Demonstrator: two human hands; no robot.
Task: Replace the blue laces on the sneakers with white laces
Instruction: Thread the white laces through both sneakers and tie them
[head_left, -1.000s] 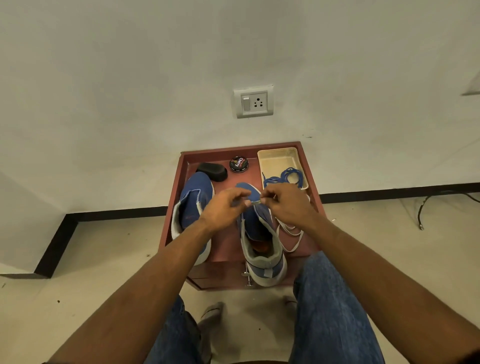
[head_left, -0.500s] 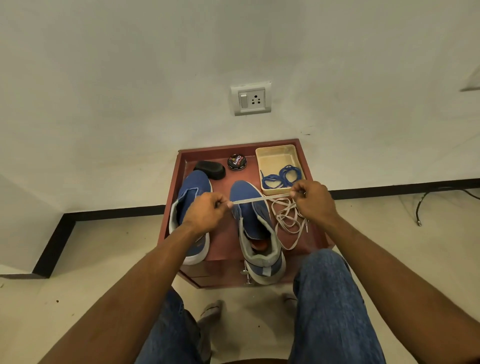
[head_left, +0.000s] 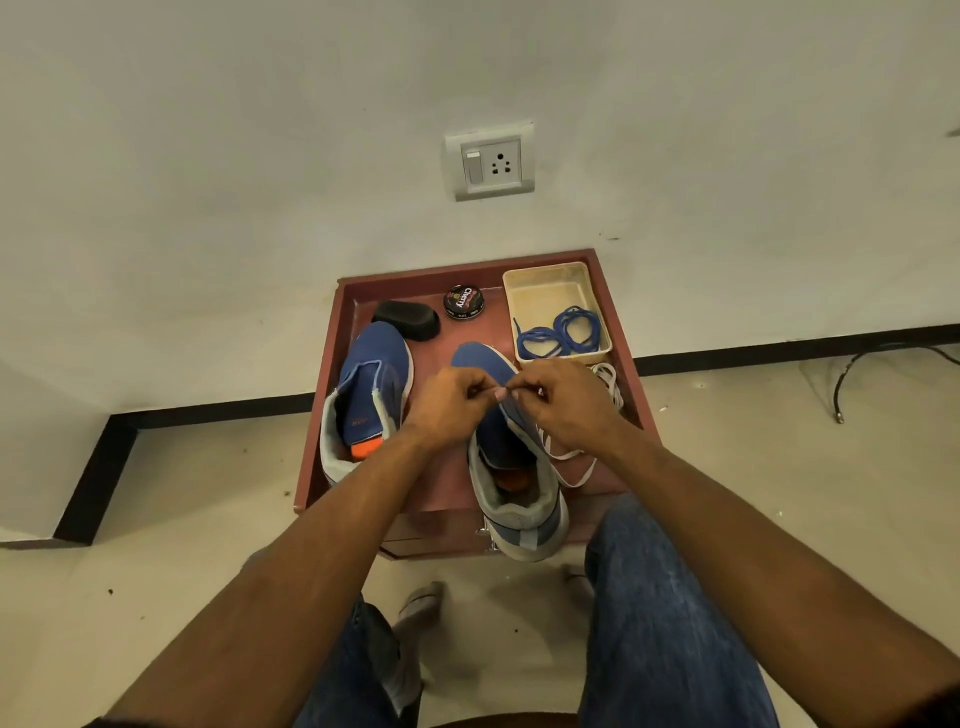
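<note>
Two blue sneakers stand on a small red table. The left sneaker has no lace. Over the right sneaker my left hand and my right hand meet, both pinching a white lace near the shoe's front eyelets. The rest of the white lace trails in loops to the right of that shoe. The blue laces lie coiled in a cream tray at the table's back right.
A black brush and a round shoe polish tin sit at the back of the table. A wall socket is above. My knees in jeans are close to the table's front. A black cable lies on the floor at right.
Half a second ago my hands were apart, stretching the white lace taut across the right sneaker. They have come back together over its front.
</note>
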